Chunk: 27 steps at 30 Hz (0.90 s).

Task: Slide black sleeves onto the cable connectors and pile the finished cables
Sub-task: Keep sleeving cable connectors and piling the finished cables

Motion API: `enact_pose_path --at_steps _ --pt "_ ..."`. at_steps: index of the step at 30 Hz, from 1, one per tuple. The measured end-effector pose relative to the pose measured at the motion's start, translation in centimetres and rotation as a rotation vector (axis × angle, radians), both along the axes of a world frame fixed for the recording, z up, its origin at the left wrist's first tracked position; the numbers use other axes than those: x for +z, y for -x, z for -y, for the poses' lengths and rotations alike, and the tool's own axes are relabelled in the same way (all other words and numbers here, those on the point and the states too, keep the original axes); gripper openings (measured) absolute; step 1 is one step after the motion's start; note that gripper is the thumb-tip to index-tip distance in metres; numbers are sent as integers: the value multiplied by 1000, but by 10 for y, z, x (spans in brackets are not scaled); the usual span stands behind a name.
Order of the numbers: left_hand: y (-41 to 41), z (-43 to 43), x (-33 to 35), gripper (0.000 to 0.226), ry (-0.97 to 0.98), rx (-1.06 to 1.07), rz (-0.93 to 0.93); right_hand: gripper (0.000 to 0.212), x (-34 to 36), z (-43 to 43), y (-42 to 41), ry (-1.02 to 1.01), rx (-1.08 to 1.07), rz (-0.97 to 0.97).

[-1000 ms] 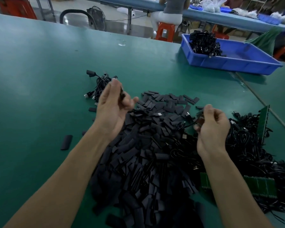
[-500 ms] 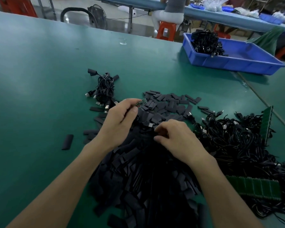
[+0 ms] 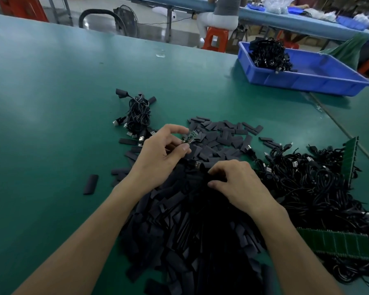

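The left grip (image 3: 158, 160) pinches a small green connector board (image 3: 191, 136) between thumb and fingertips, holding it just above the far edge of the heap of black sleeves (image 3: 190, 231). A USB plug (image 3: 197, 165) lies on the heap just below that thumb. The right grip (image 3: 239, 186), close beside the left, is curled knuckles-up with its fingertips pressed down into the sleeves. Whether it has one pinched I cannot tell, as the tips are lost in the dark heap. Beyond the left grip, a little apart on the green table (image 3: 51, 103), sits a small bundle of finished cables (image 3: 139, 116) with sleeved ends showing. One stray sleeve (image 3: 90, 184) lies well out to the left of the left grip. Right of the right grip spreads a large tangle of black cables (image 3: 307, 184), bordered by green panel strips (image 3: 332, 241). Far beyond the right grip stands a blue tray (image 3: 307, 81) holding more coiled cables (image 3: 268, 53).
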State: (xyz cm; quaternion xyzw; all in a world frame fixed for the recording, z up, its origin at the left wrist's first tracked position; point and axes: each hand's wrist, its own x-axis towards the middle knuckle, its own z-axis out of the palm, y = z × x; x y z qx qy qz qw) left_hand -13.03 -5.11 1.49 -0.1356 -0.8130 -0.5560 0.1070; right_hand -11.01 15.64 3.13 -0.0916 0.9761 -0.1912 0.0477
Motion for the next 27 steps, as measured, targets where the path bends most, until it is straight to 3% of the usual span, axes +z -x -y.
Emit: enact_pose_path --at_steps 3,8,13,19,22,27 --pt "-1 -2 1 25 -12 11 17 13 -1 -1 0 71 15 -44" --pt "-2 -3 3 24 -13 26 26 11 -2 0 -1 70 90 -179" --pt "-2 -2 4 23 -56 23 31 16 0 10 -4 513 63 -161" --pt "-2 -1 5 22 -54 16 34 15 -8 9 -8 239 131 -115" --pt "-1 0 6 21 -66 16 43 35 -6 6 -12 139 172 -105" --pt "-1 0 4 19 -61 0 62 22 0 3 -10 129 132 -84"
